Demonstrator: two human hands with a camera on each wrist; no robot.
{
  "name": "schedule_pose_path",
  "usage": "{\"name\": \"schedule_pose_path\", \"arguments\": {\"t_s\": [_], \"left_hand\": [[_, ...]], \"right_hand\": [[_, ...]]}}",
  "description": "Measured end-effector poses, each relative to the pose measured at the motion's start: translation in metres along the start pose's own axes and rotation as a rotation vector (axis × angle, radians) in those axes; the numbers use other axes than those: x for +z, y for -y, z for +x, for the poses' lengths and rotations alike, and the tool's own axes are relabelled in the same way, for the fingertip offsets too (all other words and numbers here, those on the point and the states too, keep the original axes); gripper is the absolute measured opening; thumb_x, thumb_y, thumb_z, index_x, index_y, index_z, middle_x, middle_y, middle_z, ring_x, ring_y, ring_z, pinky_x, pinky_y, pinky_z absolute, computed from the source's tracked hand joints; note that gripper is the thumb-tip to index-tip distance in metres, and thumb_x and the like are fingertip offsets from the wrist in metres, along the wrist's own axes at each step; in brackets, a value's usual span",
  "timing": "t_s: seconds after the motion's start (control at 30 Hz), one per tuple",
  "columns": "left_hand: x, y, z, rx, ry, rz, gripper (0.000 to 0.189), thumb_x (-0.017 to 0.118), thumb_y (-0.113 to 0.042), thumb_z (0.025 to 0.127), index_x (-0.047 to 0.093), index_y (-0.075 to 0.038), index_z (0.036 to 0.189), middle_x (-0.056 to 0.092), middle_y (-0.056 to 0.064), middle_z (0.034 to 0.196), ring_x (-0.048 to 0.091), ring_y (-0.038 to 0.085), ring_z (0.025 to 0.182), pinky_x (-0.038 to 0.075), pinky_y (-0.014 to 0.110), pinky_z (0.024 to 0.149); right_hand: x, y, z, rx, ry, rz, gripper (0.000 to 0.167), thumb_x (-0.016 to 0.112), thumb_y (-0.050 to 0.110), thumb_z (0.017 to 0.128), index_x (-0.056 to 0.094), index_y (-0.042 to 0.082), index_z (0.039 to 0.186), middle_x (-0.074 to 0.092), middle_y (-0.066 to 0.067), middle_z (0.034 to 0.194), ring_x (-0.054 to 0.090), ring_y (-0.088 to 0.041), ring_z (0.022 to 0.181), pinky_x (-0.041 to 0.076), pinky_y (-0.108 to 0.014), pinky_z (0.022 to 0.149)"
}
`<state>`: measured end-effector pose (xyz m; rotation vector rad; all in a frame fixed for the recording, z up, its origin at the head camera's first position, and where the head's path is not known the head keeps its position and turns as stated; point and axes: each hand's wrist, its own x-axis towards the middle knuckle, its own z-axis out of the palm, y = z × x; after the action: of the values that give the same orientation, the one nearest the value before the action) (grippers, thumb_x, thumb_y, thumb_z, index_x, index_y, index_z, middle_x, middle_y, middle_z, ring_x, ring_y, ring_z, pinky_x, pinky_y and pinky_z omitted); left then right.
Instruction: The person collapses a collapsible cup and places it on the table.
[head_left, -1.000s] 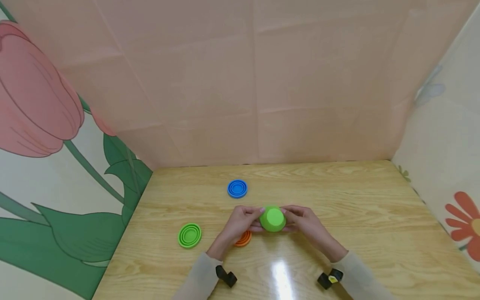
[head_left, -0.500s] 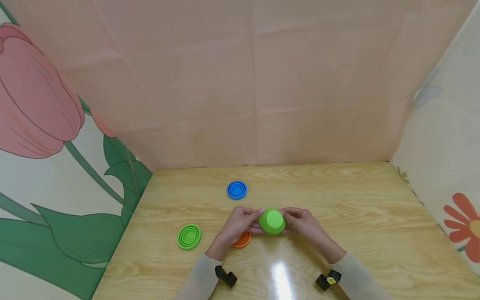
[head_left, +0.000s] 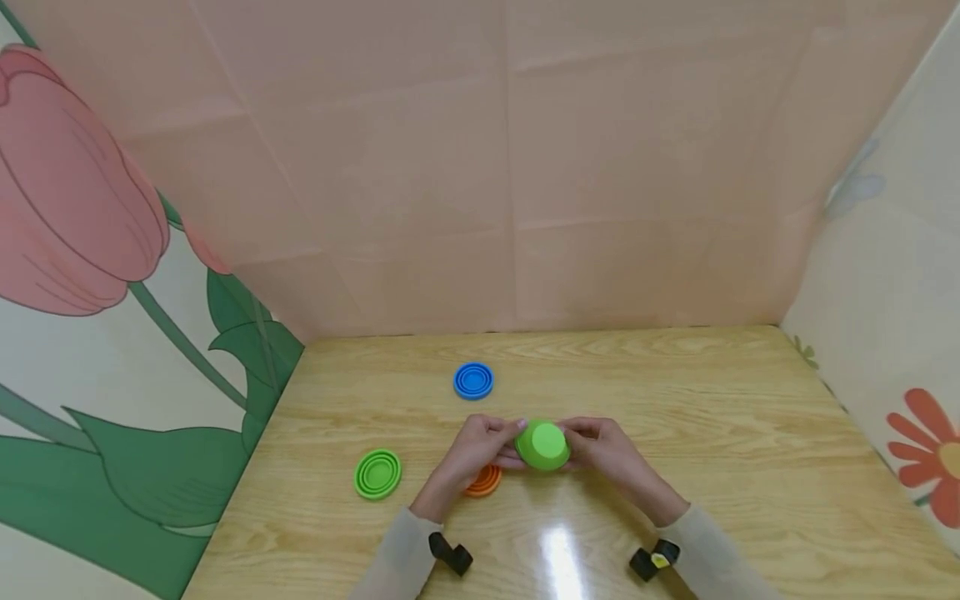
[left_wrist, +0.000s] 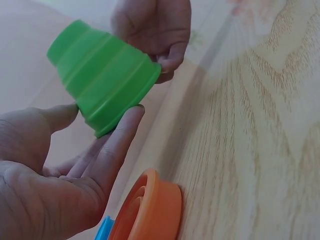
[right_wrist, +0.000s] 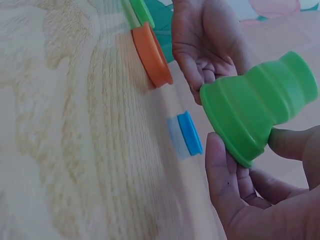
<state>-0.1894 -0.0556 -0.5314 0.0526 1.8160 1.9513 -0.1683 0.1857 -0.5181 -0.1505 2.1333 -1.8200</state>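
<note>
A green collapsible cup (head_left: 542, 446), stretched out to full height, is held above the table with its narrow base turned up and tilted toward the head camera. My left hand (head_left: 480, 443) grips one side of its rim, thumb on the wall and fingers under the edge. On the opposite side my right hand (head_left: 606, 443) pinches the rim the same way. Ridged walls of the cup show in the left wrist view (left_wrist: 102, 75) and the right wrist view (right_wrist: 260, 97). Its inside is hidden.
A flattened orange cup (head_left: 483, 481) lies partly hidden under my left hand. To the left lies a flattened green cup (head_left: 378, 474), and farther back a flattened blue one (head_left: 473, 380). Printed cloth walls border the wooden table (head_left: 712, 400).
Both hands keep their hold on the green cup. It has shifted very slightly down and left in the head view, tilting a little. The flattened cups stay in place.
</note>
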Motion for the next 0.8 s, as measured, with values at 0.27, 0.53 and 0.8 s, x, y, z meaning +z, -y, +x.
{"name": "schedule_pose_path", "arguments": {"t_s": [0.27, 0.53, 0.8], "left_hand": [[0.0012, 0.0013, 0.0003, -0.011, 0.011, 0.000, 0.037, 0.070, -0.030, 0.103, 0.077, 0.004, 0.114, 0.080, 0.022, 0.095, 0.081, 0.024, 0.078, 0.068, 0.043, 0.079], [0.0006, 0.0035, 0.0017, -0.020, 0.031, 0.006, 0.039, 0.070, -0.034, 0.102, 0.077, 0.002, 0.117, 0.080, 0.022, 0.097, 0.081, 0.025, 0.081, 0.068, 0.040, 0.077], [0.0024, 0.0021, 0.0036, -0.030, 0.035, 0.010, 0.037, 0.070, -0.031, 0.103, 0.077, 0.003, 0.116, 0.080, 0.018, 0.093, 0.080, 0.021, 0.078, 0.068, 0.039, 0.076]], "right_hand": [[0.0000, -0.0029, 0.0009, -0.008, 0.001, -0.030, 0.033, 0.060, 0.011, 0.106, 0.066, -0.012, 0.128, 0.073, -0.023, 0.123, 0.071, -0.008, 0.094, 0.067, -0.037, 0.083], [0.0014, -0.0041, 0.0016, -0.037, -0.026, -0.090, 0.030, 0.058, 0.005, 0.105, 0.066, -0.013, 0.127, 0.073, -0.024, 0.121, 0.069, -0.007, 0.097, 0.067, -0.031, 0.078], [0.0025, -0.0020, -0.0008, -0.093, -0.058, -0.207, 0.027, 0.057, 0.000, 0.103, 0.069, -0.012, 0.124, 0.073, -0.027, 0.119, 0.069, -0.016, 0.098, 0.065, -0.027, 0.073]]}}
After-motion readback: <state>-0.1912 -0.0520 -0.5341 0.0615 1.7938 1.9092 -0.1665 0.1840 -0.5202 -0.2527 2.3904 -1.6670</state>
